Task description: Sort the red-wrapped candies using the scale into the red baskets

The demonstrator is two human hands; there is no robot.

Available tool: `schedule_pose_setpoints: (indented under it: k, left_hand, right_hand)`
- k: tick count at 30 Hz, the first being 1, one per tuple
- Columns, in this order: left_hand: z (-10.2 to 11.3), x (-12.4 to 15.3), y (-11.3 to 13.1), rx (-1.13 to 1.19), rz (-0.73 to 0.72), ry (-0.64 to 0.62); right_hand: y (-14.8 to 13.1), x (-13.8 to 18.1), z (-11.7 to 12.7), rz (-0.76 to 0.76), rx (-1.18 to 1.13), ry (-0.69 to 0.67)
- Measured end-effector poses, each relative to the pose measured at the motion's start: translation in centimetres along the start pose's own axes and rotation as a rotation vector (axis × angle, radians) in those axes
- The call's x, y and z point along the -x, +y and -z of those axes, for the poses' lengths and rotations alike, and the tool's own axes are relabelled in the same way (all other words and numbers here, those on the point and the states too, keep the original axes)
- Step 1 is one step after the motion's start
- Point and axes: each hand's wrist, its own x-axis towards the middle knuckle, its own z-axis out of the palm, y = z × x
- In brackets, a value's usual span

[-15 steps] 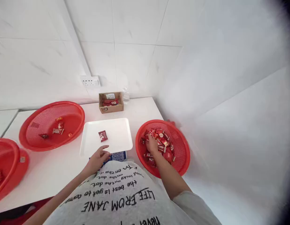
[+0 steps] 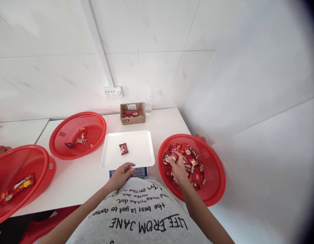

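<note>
My right hand (image 2: 179, 169) is inside the right red basket (image 2: 218, 186), its thumb and fingers closed around a red candy packet (image 2: 173, 156). Many more red wrapped candies (image 2: 196, 176) are heaped beneath and beside it. My left hand (image 2: 124, 174) holds nothing; its fingers reach out loosely at the near edge of the white tray (image 2: 140, 140). One dark red candy packet (image 2: 124, 149) lies alone on that tray. Under the tray's near side, a blue panel with number keys (image 2: 140, 173) sticks out, partly covered by my left hand.
A cardboard box (image 2: 133, 120) holding red packets stands against the wall, with clear plastic (image 2: 148, 105) beside it. Left of the tray are a red basket (image 2: 55, 149) with a few candies and a nearer red basket (image 2: 45, 179). Another person's hand (image 2: 3, 150) shows at the far left.
My right hand has shifted within the basket and now shows a red packet between its fingers. The view has turned left, bringing another person's hand into sight. My left hand stays by the tray.
</note>
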Motion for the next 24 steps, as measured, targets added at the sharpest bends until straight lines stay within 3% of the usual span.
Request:
schedule_pose_setpoints:
  k: [6, 11, 15, 20, 24]
  left_hand:
    - [-0.7, 0.6, 1.3, -0.003, -0.051, -0.098]
    - [-0.8, 0.9, 1.1, -0.010, -0.079, -0.026]
    - [-0.6, 0.7, 0.8, 0.160, -0.002, 0.080]
    - [0.6, -0.1, 0.9, 0.448, 0.134, 0.267]
    - [2.4, -1.0, 0.2, 0.519, 0.161, 0.388]
  right_hand:
    - [-2.7, 3.6, -6.0, 0.055, 0.032, -0.489]
    - [-2.3, 4.0, -7.7, 0.068, 0.106, -0.769]
    - [-2.0, 3.5, -7.6, 0.039, 0.101, -0.754]
    - [-1.4, 3.4, -7.4, -0.209, -0.133, -0.741]
    - [-1.1, 3.3, -6.5, -0.263, -0.131, -0.703]
